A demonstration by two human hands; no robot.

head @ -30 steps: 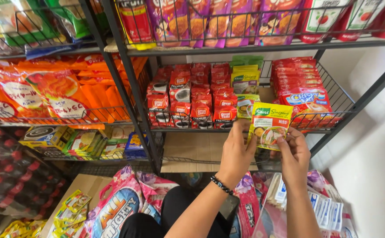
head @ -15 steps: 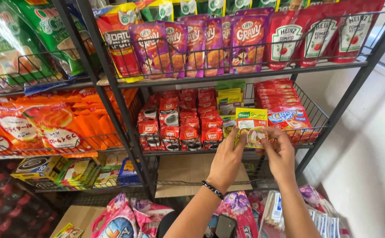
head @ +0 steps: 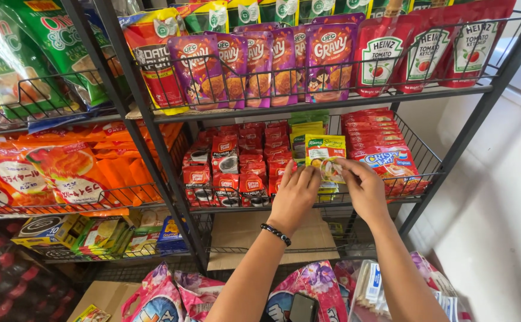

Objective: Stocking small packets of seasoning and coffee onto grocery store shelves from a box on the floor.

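Note:
Both my hands hold a yellow-and-green seasoning sachet (head: pixel 325 152) upright at the front of the middle wire shelf (head: pixel 386 192). My left hand (head: pixel 295 195), with a black bead bracelet at the wrist, pinches its lower left edge. My right hand (head: pixel 363 188) grips its lower right edge. Behind the sachet stands a row of matching yellow-green sachets (head: pixel 306 127). Red sachets with dark pictures (head: pixel 227 162) fill the shelf to the left, and red breading-mix packets (head: pixel 384 146) lie stacked to the right.
Purple gravy pouches (head: pixel 260 59) and red ketchup pouches (head: pixel 418 48) fill the upper shelf. Orange snack bags (head: pixel 63 170) and green cracker bags (head: pixel 28 53) sit on the left rack. Pink and white bags (head: pixel 308 295) lie below, near a white wall (head: pixel 499 197).
Both hands have carried the yellow-green sachet up and forward to the front of the middle shelf. The camera has tilted upward, bringing the upper shelf more into view.

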